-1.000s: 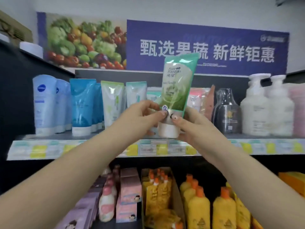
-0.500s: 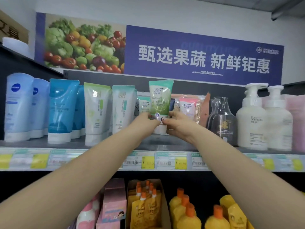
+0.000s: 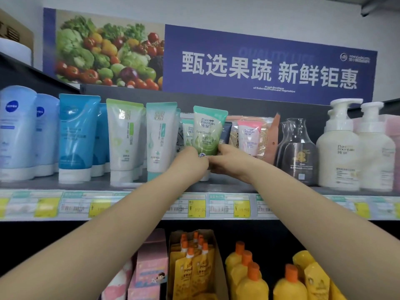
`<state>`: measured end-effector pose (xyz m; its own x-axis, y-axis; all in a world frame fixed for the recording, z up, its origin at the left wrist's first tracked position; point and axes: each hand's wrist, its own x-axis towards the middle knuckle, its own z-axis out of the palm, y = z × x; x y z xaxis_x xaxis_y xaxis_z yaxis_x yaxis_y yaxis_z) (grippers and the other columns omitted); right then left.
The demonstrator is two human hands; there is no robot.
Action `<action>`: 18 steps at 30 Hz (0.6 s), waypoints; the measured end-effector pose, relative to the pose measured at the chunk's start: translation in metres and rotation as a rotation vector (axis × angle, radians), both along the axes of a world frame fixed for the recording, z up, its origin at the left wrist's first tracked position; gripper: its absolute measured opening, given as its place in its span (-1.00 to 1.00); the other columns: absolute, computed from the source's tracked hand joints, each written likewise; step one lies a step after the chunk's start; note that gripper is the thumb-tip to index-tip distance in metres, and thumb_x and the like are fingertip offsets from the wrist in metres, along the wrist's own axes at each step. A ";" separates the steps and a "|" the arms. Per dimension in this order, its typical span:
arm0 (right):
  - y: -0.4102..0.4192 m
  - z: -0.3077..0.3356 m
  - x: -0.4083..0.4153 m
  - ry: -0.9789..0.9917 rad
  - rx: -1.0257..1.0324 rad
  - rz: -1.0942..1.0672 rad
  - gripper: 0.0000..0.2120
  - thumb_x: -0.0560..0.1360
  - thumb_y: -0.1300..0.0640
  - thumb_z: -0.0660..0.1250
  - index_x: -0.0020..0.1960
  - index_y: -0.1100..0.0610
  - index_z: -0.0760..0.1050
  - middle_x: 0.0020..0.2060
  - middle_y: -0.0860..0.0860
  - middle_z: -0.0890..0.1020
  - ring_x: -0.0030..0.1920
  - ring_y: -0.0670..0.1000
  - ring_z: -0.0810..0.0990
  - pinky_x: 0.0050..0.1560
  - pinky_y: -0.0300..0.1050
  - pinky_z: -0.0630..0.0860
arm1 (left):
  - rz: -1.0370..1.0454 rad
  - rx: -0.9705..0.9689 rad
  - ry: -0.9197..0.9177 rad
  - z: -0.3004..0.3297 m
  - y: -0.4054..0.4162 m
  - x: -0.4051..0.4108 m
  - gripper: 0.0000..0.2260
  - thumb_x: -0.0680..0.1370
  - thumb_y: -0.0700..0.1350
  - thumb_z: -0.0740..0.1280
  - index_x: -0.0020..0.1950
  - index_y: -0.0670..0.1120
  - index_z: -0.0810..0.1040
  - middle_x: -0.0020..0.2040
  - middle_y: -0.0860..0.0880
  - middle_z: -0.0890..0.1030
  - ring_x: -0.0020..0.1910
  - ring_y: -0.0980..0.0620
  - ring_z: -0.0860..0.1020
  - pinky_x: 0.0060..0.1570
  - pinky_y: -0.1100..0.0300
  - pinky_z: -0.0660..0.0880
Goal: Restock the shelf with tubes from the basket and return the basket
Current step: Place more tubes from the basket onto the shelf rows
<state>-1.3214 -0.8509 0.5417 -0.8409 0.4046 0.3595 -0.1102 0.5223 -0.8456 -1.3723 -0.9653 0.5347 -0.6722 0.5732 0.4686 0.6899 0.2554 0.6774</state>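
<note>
While both hands meet at the lower end of the green tube [image 3: 208,131], the placing step looks nearly done but not released. Left hand [image 3: 190,161] has fingers curled round the tube's lower left side; right hand [image 3: 227,158] pinches it from the lower right, fingers curled onto it. Tube sits directly above and between the two hands, over the shelf [image 3: 281,188], in the gap between the white-teal tube [image 3: 160,137] off to the left of the left hand and the pink tube [image 3: 249,135] just right of the right hand.

Orientation: long axis roughly vertical, slight lean, with the crimped flat end up and the cap end down. Cap is mostly hidden behind the fingers; only a sliver of white shows below the hands, so cannot tell if it is fully seated on the shelf. Printed face looks toward the camera.

Progress, judged: a smaller matching green tube [image 3: 187,135] stands just behind, past the left hand's fingertips, so this row is being filled front-wards. Basket is not in view, so how many tubes remain cannot be told. Left to do: let go, fetch any remaining tubes, return the basket.
</note>
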 end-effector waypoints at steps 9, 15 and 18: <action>-0.008 -0.003 -0.001 -0.018 0.197 -0.085 -0.84 0.49 0.23 0.33 0.06 0.22 0.50 -0.04 0.18 0.61 -0.04 0.05 0.53 0.17 0.07 0.48 | 0.036 -0.091 0.030 -0.001 0.005 -0.001 -0.77 0.57 -0.14 0.15 0.16 -0.22 0.42 0.13 -0.20 0.51 -0.09 -0.10 0.43 -0.28 0.20 0.29; -0.009 0.000 0.003 -0.069 0.303 -0.166 -0.68 0.44 0.11 0.36 0.15 0.23 0.50 0.06 0.24 0.61 -0.02 0.10 0.56 0.18 0.18 0.48 | 0.040 -0.139 0.095 0.000 0.004 0.002 -0.79 0.55 -0.16 0.14 0.09 -0.24 0.45 0.08 -0.22 0.52 -0.08 -0.14 0.44 -0.19 0.20 0.32; -0.014 0.007 0.016 -0.203 0.536 -0.281 -0.60 0.47 0.05 0.33 0.24 0.20 0.40 0.05 0.06 0.57 -0.02 0.05 0.49 0.01 -0.09 0.44 | 0.026 -0.285 0.167 0.004 0.001 0.008 -0.80 0.57 -0.18 0.10 -0.02 -0.24 0.47 -0.02 -0.21 0.52 -0.11 -0.12 0.46 -0.21 0.20 0.32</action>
<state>-1.3057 -0.8648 0.5484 -0.8015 0.4276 0.4180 0.2272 0.8644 -0.4486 -1.3640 -0.9645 0.5386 -0.6159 0.6803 0.3973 0.7761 0.4374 0.4542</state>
